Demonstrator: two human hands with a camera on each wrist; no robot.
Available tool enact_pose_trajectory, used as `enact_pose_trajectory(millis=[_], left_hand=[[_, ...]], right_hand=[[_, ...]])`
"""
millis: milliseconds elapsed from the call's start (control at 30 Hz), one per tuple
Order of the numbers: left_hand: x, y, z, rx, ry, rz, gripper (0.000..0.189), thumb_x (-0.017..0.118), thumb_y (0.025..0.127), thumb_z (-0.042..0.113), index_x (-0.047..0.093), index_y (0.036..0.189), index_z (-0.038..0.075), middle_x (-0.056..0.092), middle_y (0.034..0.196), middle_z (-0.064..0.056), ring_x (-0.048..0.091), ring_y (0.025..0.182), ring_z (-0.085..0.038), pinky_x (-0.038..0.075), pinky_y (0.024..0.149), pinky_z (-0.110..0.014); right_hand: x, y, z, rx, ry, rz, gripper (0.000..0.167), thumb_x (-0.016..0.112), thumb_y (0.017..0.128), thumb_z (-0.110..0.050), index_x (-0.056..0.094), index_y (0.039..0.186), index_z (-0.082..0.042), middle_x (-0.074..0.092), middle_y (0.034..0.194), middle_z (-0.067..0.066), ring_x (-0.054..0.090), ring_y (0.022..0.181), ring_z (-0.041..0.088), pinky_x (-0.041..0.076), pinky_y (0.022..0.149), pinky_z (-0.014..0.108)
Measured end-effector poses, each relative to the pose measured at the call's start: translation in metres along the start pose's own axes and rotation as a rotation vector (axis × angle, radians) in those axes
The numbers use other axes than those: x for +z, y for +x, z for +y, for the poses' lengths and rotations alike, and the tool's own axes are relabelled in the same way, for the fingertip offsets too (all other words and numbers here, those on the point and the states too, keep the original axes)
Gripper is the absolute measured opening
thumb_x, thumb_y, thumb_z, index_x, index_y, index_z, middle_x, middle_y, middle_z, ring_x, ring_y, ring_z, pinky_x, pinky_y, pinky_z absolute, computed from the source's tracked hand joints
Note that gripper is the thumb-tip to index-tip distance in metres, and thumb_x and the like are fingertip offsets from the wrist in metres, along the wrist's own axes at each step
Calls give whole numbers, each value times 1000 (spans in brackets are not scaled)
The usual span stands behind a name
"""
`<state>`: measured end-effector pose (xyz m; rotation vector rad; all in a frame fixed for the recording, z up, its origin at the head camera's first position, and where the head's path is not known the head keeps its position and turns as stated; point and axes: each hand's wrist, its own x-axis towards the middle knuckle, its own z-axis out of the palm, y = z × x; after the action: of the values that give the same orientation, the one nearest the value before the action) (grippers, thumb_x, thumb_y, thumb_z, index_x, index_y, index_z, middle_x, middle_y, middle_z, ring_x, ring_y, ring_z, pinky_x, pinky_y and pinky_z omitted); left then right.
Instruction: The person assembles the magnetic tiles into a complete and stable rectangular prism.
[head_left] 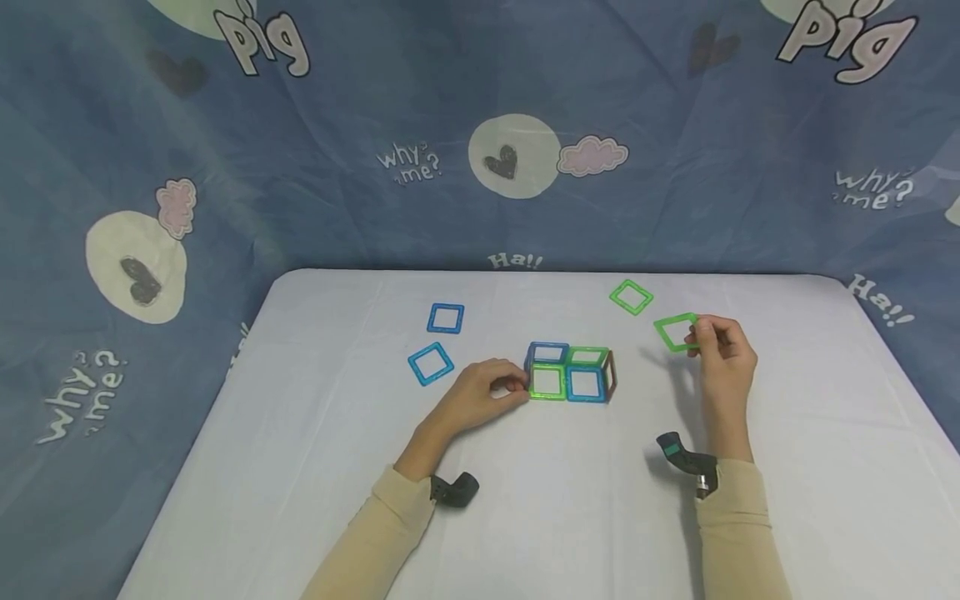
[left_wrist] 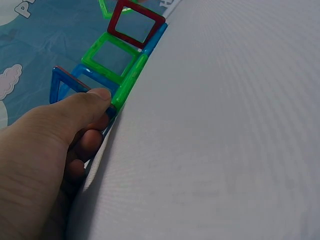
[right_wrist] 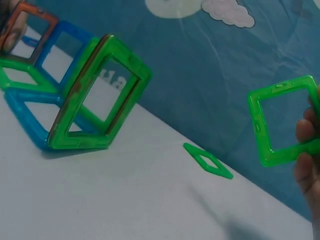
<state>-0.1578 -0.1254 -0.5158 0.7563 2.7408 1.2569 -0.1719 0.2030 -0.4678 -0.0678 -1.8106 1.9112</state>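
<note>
A low block of joined magnetic tiles (head_left: 567,383) in blue and green, with a dark red or brown side, stands on the table. At its left end, my left hand (head_left: 480,396) pinches the edge of a tile between thumb and fingers, as the left wrist view shows at the blue tile (left_wrist: 69,79). My right hand (head_left: 723,358) holds a green square tile (right_wrist: 272,86) by one side, raised off the table to the right of the block. Part of that tile is behind the fingers. A loose green tile (head_left: 618,306) lies flat behind the block.
Two loose blue tiles, one farther back (head_left: 447,306) and one nearer (head_left: 416,372), lie left of the block. A white cloth (head_left: 555,517) covers the table. Behind it hangs a blue printed curtain (head_left: 337,217). Each wrist carries a black camera mount (head_left: 457,490).
</note>
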Motion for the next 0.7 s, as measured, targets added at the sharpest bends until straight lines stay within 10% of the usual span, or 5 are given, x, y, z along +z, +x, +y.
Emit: enact_pose_trajectory(millis=[700], left_hand=[[-1, 0, 0, 3, 9, 6, 21, 72, 84, 28, 68, 104, 21, 64, 91, 13, 56, 85, -1, 51, 87, -21]], right_hand=[[9, 0, -2, -29, 62, -119, 12, 60, 92, -10, 63, 97, 0, 61, 81, 3, 60, 69, 10, 48, 53, 16]])
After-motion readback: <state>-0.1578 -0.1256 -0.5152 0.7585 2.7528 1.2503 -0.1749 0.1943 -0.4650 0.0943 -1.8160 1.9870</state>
